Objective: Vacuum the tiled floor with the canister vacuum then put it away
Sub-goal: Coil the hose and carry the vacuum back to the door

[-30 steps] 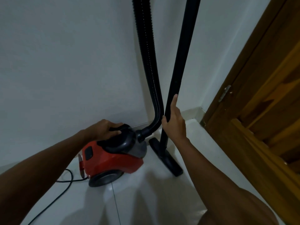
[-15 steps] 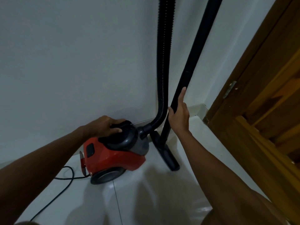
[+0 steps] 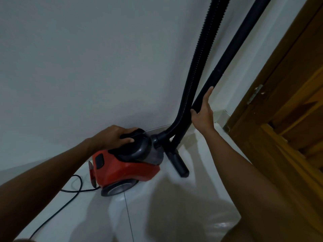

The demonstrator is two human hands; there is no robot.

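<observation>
vacuum (image 3: 125,169): red body, dark grey top, on white tiled floor (image 3: 174,215), by far wall | hose (image 3: 199,67): ribbed black, rising | wand (image 3: 232,55): black, leaning right | floor head (image 3: 180,165): down, right of body

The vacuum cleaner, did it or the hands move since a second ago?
Hardly. The wand now leans more to the right at its top, and the right hand keeps holding it, one finger straight along it. The left hand stays gripping the handle of the red canister vacuum, which sits in the same corner. Nothing was let go.

White wall (image 3: 87,67), wooden door (image 3: 288,102)
</observation>
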